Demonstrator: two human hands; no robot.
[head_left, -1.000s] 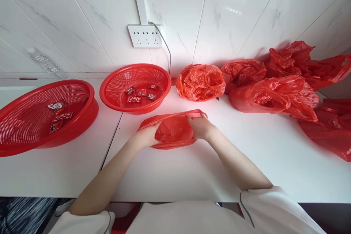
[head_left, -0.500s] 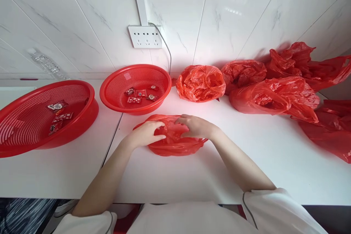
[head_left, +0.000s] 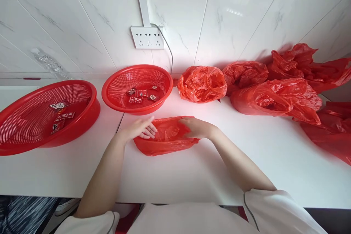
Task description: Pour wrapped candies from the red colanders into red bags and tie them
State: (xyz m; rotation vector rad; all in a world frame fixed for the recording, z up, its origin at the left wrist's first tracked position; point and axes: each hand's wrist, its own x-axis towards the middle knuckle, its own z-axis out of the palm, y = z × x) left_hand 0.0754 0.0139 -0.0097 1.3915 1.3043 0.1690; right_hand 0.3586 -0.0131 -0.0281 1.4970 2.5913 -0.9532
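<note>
Item: thin red plastic bag (head_left: pixel 166 140), glossy and crumpled, lying nearly flat on the white counter (head_left: pixel 192 175), in front of the smaller basket and between the two hands.

Left hand (head_left: pixel 139 128): fingers loose and spread, holding nothing, tips resting on the bag's left end.

Right hand (head_left: pixel 196 128): laid on the bag's upper right edge, fingers bent down into the film and gripping a fold of it.

Smaller basket (head_left: pixel 123 80): round, red, rigid plastic with a perforated mesh wall and smooth rolled rim. It holds a few small wrapped sweets (head_left: pixel 141 94) in red and white wrappers.

Larger basket (head_left: pixel 79 124): same make, wider and shallower, at the left, apart from the smaller one. More small packets (head_left: pixel 60 115) lie inside.

Stuffed bags (head_left: pixel 202 84): several puffed, wrinkled red bags in a row against the wall to the right, touching one another.

Wall: glossy white marble-look tiles, with a white socket strip (head_left: pixel 147 37) and a grey cable (head_left: pixel 170 53) hanging from it.
</note>
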